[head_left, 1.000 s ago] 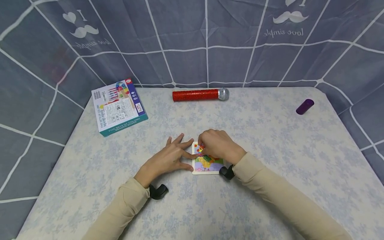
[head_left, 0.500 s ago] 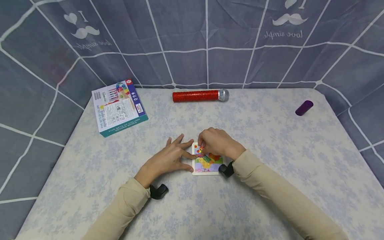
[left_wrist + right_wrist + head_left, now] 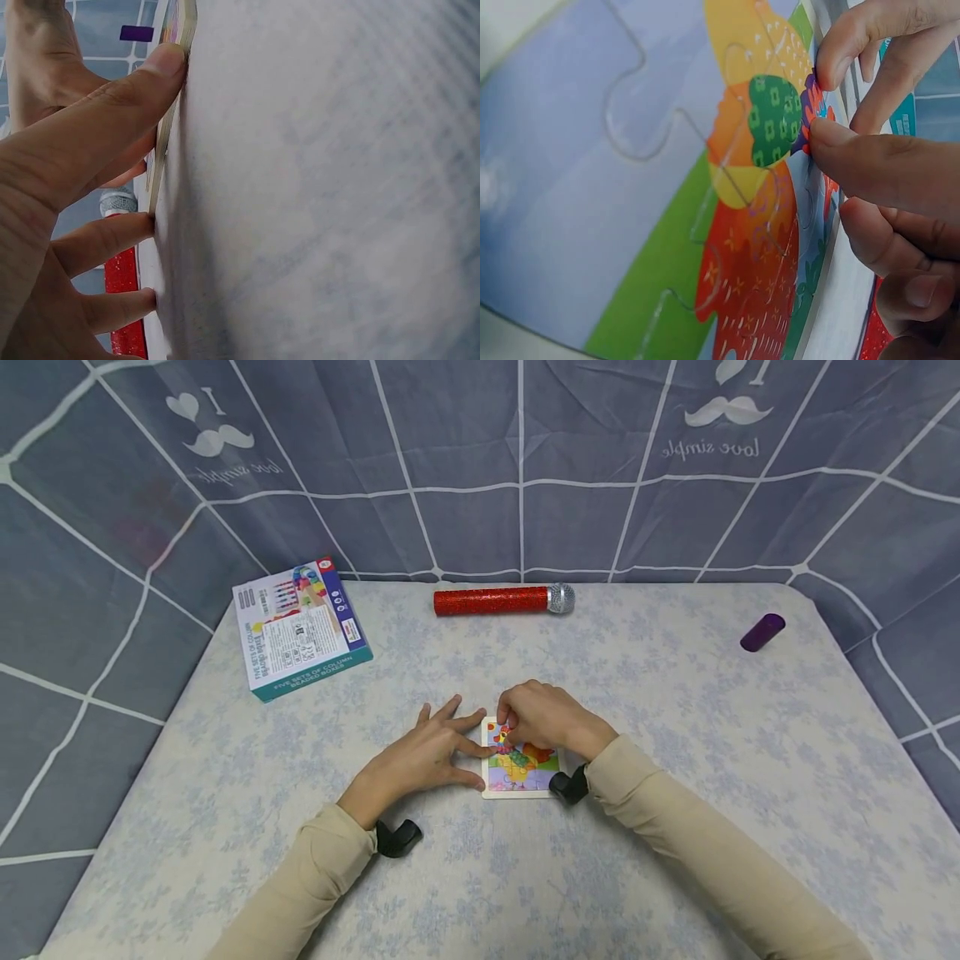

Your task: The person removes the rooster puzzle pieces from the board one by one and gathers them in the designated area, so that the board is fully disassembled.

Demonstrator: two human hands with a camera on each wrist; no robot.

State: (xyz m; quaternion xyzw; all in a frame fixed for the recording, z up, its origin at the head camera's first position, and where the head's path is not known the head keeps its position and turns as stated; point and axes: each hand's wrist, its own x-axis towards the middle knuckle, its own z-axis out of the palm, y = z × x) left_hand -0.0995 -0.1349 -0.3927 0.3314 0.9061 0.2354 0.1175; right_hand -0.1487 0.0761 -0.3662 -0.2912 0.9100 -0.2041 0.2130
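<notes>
A small jigsaw puzzle (image 3: 522,775) in a white-edged tray lies on the table, its picture a bright bird. My left hand (image 3: 420,764) is spread along the tray's left side; its thumb (image 3: 166,58) touches the edge and its index finger reaches onto the picture. My right hand (image 3: 551,718) bends over the upper part, thumb and index finger at a colourful puzzle piece (image 3: 502,737) by the bird's head. In the right wrist view that thumb (image 3: 832,133) bears on the red and purple part of the picture, and the other fingers are curled. Part of the puzzle is hidden under the right hand.
A bead-set box (image 3: 303,631) lies at the back left. Along the back edge is a red glittery microphone (image 3: 491,601) with a silver head. A purple cylinder (image 3: 762,632) lies at the far right. Grey-blue checked cloth (image 3: 465,527) hangs behind the table.
Both hands stay almost in place at the puzzle. The right hand's fingers shift very slightly over the upper piece, and more of the orange picture shows below that hand than a second ago.
</notes>
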